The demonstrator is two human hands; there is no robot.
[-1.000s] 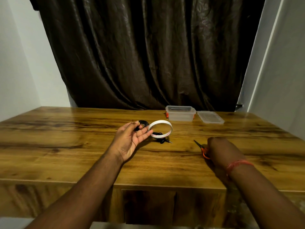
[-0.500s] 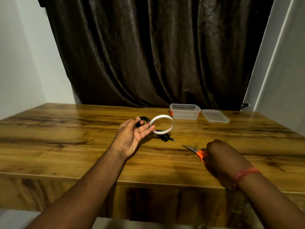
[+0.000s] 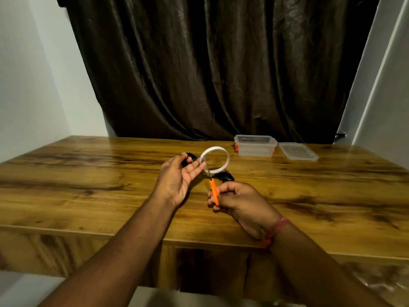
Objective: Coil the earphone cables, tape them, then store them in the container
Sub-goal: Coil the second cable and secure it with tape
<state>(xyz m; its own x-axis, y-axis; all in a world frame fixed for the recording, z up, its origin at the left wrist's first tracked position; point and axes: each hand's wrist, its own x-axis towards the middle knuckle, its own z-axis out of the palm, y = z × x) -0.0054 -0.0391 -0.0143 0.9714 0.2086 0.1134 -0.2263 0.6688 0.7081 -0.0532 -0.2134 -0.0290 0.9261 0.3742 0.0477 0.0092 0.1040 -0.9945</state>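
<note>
Over the desk (image 3: 110, 196), my left hand (image 3: 177, 180) pinches coil (image 3: 190, 156) and tape (image 3: 215, 159); right hand (image 3: 241, 200) grips scissors (image 3: 213, 191), so I'd snip close, keeping tape taut.

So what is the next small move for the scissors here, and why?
Probably close the scissors to cut the tape: the right hand grips their orange handles, their blades meet the roll's near edge, and the left hand holds tape and black cable together.
</note>
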